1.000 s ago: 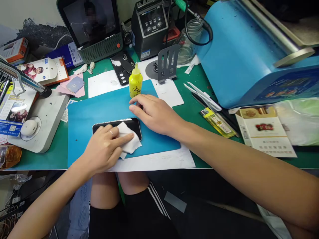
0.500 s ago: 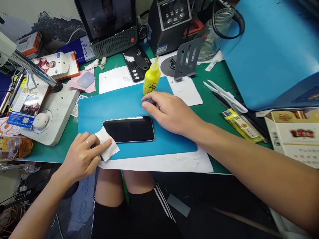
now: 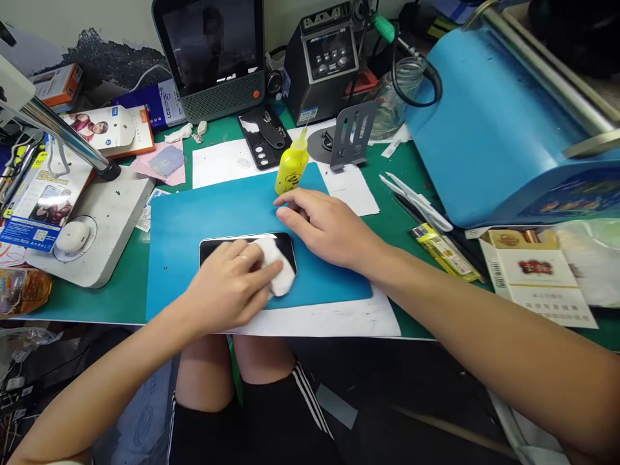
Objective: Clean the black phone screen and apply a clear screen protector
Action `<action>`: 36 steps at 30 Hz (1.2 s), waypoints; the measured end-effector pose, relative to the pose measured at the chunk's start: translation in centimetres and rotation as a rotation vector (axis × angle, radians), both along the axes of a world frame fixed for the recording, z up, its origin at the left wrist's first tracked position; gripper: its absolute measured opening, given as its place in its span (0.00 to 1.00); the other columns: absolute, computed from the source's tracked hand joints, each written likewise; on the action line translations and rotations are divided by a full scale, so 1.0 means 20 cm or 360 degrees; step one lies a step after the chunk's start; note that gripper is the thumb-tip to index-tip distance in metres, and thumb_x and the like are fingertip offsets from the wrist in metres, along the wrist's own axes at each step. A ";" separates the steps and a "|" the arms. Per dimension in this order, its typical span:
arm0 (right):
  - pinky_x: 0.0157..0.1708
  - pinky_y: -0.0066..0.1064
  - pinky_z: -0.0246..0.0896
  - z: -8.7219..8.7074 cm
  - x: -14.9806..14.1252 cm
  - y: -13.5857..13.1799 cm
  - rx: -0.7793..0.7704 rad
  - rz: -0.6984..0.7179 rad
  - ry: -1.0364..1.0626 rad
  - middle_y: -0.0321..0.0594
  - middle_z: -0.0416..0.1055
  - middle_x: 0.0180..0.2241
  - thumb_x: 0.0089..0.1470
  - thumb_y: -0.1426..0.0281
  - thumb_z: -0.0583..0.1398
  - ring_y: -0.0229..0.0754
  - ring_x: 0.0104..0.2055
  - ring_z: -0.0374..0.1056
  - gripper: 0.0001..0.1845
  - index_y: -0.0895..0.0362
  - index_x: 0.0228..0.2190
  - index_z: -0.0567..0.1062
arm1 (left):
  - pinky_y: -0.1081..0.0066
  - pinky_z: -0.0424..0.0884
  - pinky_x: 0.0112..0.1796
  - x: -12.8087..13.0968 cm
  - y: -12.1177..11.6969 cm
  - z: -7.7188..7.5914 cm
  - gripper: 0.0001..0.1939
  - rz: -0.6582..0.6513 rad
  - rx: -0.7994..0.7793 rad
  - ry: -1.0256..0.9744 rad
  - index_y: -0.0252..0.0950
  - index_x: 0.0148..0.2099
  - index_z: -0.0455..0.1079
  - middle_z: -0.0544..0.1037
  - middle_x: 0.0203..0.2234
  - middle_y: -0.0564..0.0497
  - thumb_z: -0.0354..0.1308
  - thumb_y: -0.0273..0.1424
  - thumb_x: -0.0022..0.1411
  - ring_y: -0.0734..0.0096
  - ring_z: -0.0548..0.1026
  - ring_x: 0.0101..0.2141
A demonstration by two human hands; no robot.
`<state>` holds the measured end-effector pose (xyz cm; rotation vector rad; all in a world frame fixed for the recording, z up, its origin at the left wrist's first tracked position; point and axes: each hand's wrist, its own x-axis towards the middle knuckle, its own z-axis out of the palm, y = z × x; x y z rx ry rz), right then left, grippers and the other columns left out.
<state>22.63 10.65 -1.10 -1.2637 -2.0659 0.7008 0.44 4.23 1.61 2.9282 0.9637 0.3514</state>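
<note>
A smartphone [image 3: 287, 248] lies with its dark glass face up on a blue mat [image 3: 179, 213]. My left hand [image 3: 232, 281] presses a folded white wipe [image 3: 276, 268] onto the right part of the screen and covers much of the phone. To the right of the phone, my right hand [image 3: 324, 226] rests on the mat with its fingers loosely bent and apart, holding nothing. Just behind its fingertips stands a yellow squeeze bottle [image 3: 292, 169] with a thin needle tip.
Behind the mat are a black phone case [image 3: 264, 137], a grey stand [image 3: 352, 137] and a tablet-like screen [image 3: 213, 45]. Tweezers [image 3: 421, 200] and a cigarette box [image 3: 537, 271] lie right, below a blue machine [image 3: 484, 129]. A lamp base [image 3: 111, 226] stands left.
My left hand has slid the wipe rightward across the phone from its left end. My right hand has stayed in place beside the bottle. The camera view has shifted slightly.
</note>
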 end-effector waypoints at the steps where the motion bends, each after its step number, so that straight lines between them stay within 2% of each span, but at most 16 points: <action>1: 0.47 0.41 0.66 0.00 0.00 0.00 -0.0003 0.0004 -0.0001 0.46 0.79 0.39 0.68 0.57 0.53 0.51 0.44 0.73 0.20 0.57 0.46 0.78 | 0.59 0.69 0.40 -0.06 0.00 0.01 0.16 0.0028 0.0056 -0.0040 0.35 0.56 0.76 0.77 0.39 0.43 0.50 0.30 0.75 0.60 0.72 0.37; 6: 0.47 0.43 0.67 0.00 0.01 0.00 -0.0025 0.0003 -0.0037 0.47 0.78 0.40 0.68 0.56 0.52 0.52 0.45 0.74 0.22 0.56 0.47 0.78 | 0.63 0.73 0.41 -0.37 0.01 0.03 0.11 0.0239 0.0149 -0.0093 0.38 0.51 0.79 0.81 0.43 0.44 0.56 0.29 0.75 0.63 0.78 0.40; 9: 0.47 0.45 0.67 0.00 0.01 -0.01 -0.0035 -0.0006 -0.0085 0.48 0.79 0.42 0.67 0.55 0.53 0.54 0.45 0.74 0.22 0.56 0.48 0.78 | 0.66 0.74 0.41 -0.46 0.05 0.02 0.11 0.0404 0.0092 -0.0211 0.37 0.49 0.80 0.81 0.42 0.46 0.56 0.31 0.75 0.65 0.79 0.39; 12: 0.47 0.47 0.68 -0.01 0.01 -0.01 -0.0040 -0.0017 -0.0129 0.48 0.79 0.42 0.67 0.54 0.53 0.55 0.45 0.74 0.23 0.54 0.49 0.79 | 0.67 0.74 0.40 -0.45 0.15 0.04 0.11 0.0466 -0.0047 -0.0307 0.38 0.48 0.81 0.81 0.41 0.47 0.56 0.32 0.75 0.66 0.80 0.39; 15: 0.46 0.48 0.68 -0.01 0.03 0.01 -0.0066 -0.0010 -0.0177 0.49 0.79 0.44 0.67 0.54 0.53 0.56 0.46 0.75 0.23 0.53 0.51 0.78 | 0.65 0.72 0.41 -0.38 0.29 0.09 0.10 0.0397 -0.0154 -0.0318 0.38 0.43 0.80 0.81 0.40 0.49 0.57 0.33 0.73 0.65 0.79 0.39; 17: 0.47 0.49 0.67 -0.01 0.05 0.02 -0.0078 0.0066 -0.0247 0.51 0.79 0.48 0.67 0.53 0.53 0.58 0.48 0.74 0.24 0.53 0.51 0.79 | 0.64 0.70 0.40 -0.33 0.38 0.13 0.13 0.0402 -0.0168 -0.0397 0.37 0.35 0.75 0.78 0.33 0.51 0.57 0.35 0.73 0.66 0.76 0.35; 19: 0.48 0.51 0.66 0.02 0.06 0.02 -0.0085 0.0195 -0.0376 0.52 0.79 0.48 0.67 0.49 0.52 0.59 0.50 0.74 0.27 0.52 0.50 0.80 | 0.64 0.69 0.39 -0.31 0.43 0.14 0.16 0.0452 -0.0098 -0.0466 0.38 0.31 0.69 0.74 0.30 0.52 0.55 0.36 0.74 0.67 0.74 0.34; 22: 0.42 0.49 0.65 0.09 0.05 -0.01 -0.0036 0.0332 -0.0579 0.52 0.78 0.43 0.66 0.42 0.50 0.59 0.46 0.74 0.34 0.52 0.52 0.79 | 0.64 0.66 0.37 -0.33 0.44 0.11 0.17 0.0497 -0.0013 -0.0509 0.39 0.29 0.61 0.68 0.28 0.52 0.51 0.35 0.73 0.68 0.70 0.32; 24: 0.38 0.46 0.64 0.14 0.00 -0.05 0.0036 0.0438 -0.0648 0.53 0.77 0.45 0.64 0.39 0.50 0.57 0.45 0.73 0.37 0.52 0.54 0.78 | 0.65 0.63 0.35 -0.35 0.44 0.08 0.14 0.0495 -0.0010 -0.0546 0.40 0.29 0.57 0.65 0.27 0.53 0.52 0.31 0.70 0.69 0.67 0.30; 26: 0.38 0.43 0.64 0.18 -0.06 -0.08 0.0031 0.0596 -0.0737 0.52 0.75 0.49 0.63 0.39 0.54 0.57 0.47 0.72 0.37 0.53 0.57 0.75 | 0.65 0.60 0.32 -0.37 0.43 0.06 0.11 0.0457 -0.0028 -0.0558 0.41 0.30 0.55 0.64 0.26 0.53 0.52 0.28 0.65 0.68 0.64 0.28; 27: 0.37 0.42 0.63 0.18 -0.09 -0.09 0.0071 0.0656 -0.0788 0.52 0.75 0.48 0.60 0.39 0.58 0.56 0.45 0.71 0.37 0.56 0.55 0.75 | 0.64 0.59 0.32 -0.37 0.43 0.05 0.09 0.0417 -0.0047 -0.0535 0.41 0.31 0.55 0.64 0.26 0.53 0.52 0.26 0.62 0.67 0.64 0.28; 29: 0.37 0.42 0.62 0.17 -0.13 -0.09 0.0174 0.0693 -0.0887 0.52 0.74 0.46 0.56 0.43 0.65 0.55 0.42 0.69 0.36 0.60 0.51 0.76 | 0.62 0.58 0.32 -0.37 0.42 0.04 0.07 0.0300 -0.0099 -0.0455 0.41 0.33 0.56 0.66 0.27 0.53 0.52 0.26 0.57 0.65 0.64 0.28; 32: 0.38 0.43 0.63 0.13 -0.15 -0.09 0.0321 0.0687 -0.0834 0.51 0.72 0.43 0.53 0.50 0.68 0.53 0.41 0.68 0.32 0.64 0.48 0.76 | 0.60 0.60 0.34 -0.36 0.41 0.06 0.06 0.0134 -0.0179 -0.0343 0.41 0.35 0.60 0.71 0.30 0.51 0.51 0.26 0.53 0.61 0.67 0.31; 34: 0.39 0.43 0.64 0.10 -0.15 -0.09 0.0392 0.0671 -0.0730 0.51 0.72 0.42 0.53 0.54 0.68 0.53 0.41 0.68 0.29 0.65 0.46 0.76 | 0.58 0.61 0.36 -0.36 0.41 0.08 0.09 0.0049 -0.0216 -0.0300 0.40 0.38 0.64 0.74 0.31 0.50 0.49 0.27 0.53 0.59 0.68 0.33; 36: 0.39 0.43 0.65 0.09 -0.14 -0.10 0.0433 0.0624 -0.0673 0.51 0.72 0.41 0.53 0.56 0.68 0.53 0.41 0.68 0.28 0.66 0.46 0.76 | 0.57 0.62 0.38 -0.37 0.41 0.10 0.09 -0.0031 -0.0246 -0.0288 0.39 0.39 0.68 0.76 0.32 0.49 0.48 0.28 0.57 0.57 0.69 0.34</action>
